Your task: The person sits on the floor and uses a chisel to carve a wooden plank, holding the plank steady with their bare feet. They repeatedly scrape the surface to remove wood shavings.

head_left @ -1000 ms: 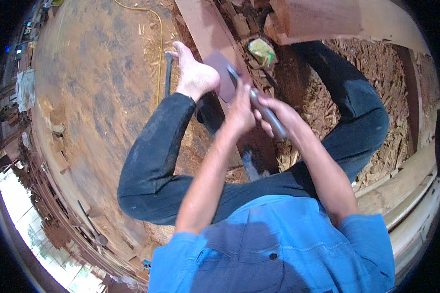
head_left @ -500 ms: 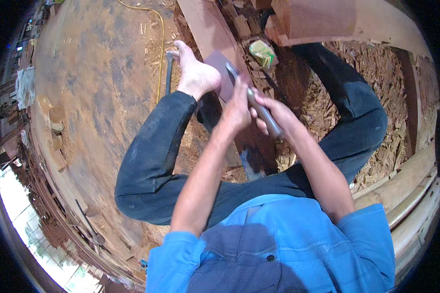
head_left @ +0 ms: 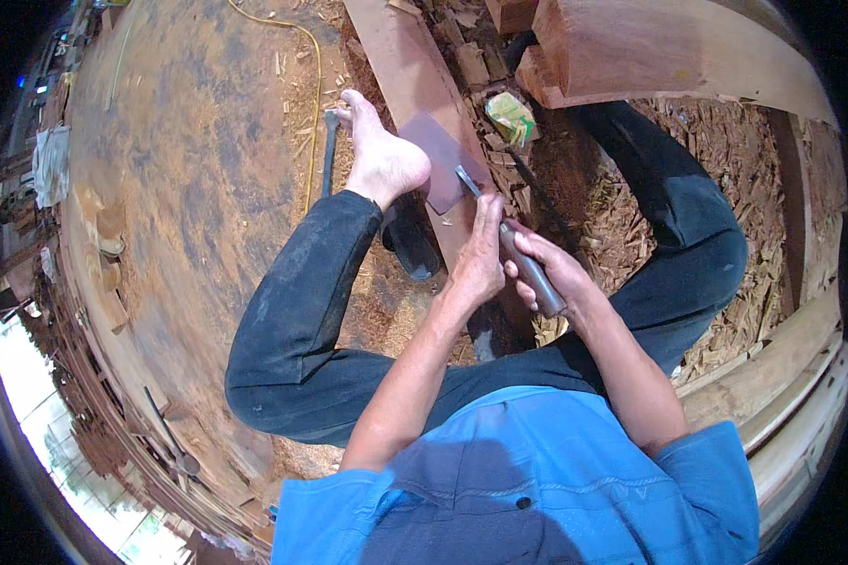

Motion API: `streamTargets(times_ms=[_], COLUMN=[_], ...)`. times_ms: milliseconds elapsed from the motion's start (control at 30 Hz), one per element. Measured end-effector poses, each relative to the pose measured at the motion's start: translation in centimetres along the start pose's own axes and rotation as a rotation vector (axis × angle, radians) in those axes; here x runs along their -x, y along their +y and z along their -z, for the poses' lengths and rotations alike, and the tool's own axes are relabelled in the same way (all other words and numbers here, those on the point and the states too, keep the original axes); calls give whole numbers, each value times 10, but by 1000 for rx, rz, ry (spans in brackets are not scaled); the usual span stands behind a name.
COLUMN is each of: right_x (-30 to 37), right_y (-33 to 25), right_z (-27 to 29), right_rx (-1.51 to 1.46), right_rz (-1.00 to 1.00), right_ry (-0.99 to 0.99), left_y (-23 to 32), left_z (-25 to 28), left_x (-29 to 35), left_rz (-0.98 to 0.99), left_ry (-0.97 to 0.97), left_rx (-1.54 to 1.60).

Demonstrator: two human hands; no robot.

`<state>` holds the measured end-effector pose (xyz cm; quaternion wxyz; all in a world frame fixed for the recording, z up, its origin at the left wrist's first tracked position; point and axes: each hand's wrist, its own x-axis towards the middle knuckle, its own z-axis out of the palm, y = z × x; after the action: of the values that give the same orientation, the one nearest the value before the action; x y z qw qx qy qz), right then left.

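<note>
Both my hands are closed on a chisel (head_left: 536, 281) with a dark rounded handle and a narrow metal blade pointing up and left. My right hand (head_left: 563, 271) wraps round the handle. Farther forward, my left hand (head_left: 479, 256) grips near the blade, its fingers stretched along it. The blade's tip lies over a purplish-grey square sheet (head_left: 441, 149), though contact cannot be made out. That sheet rests on a long wooden board (head_left: 394, 47) running between my legs. My bare left foot (head_left: 384, 155) overlaps the sheet's left edge.
A hammer-like tool (head_left: 329, 155) and a yellow cord (head_left: 317, 85) lie left of my foot. A green-and-white packet (head_left: 511, 119) sits right of the board. Wood chips (head_left: 622, 212) cover the ground at right, below a thick timber (head_left: 669, 52). A dark sandal (head_left: 411, 247) lies behind my foot.
My hands have drawn the chisel back toward my body and slightly right, uncovering more of the sheet. Both still grip it.
</note>
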<state>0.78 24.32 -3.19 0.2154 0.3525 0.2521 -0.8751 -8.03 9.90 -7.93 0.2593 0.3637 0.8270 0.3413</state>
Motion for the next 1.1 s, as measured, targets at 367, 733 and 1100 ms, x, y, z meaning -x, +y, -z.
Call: streamTargets(times_ms=[367,733,1100], right_x=[1,19,-43], right_y=[0,2,-17], right_z=[-6,7,1], right_rx=[-20,9,373], right_rz=[-7,58,146], right_ry=[33,9,36], left_y=[2,7,-31], left_z=[4,3,23], left_x=[1,-1,2], left_rz=[-62,-5,308], left_ry=[72,26,-183], left_rx=[67,-65,-424])
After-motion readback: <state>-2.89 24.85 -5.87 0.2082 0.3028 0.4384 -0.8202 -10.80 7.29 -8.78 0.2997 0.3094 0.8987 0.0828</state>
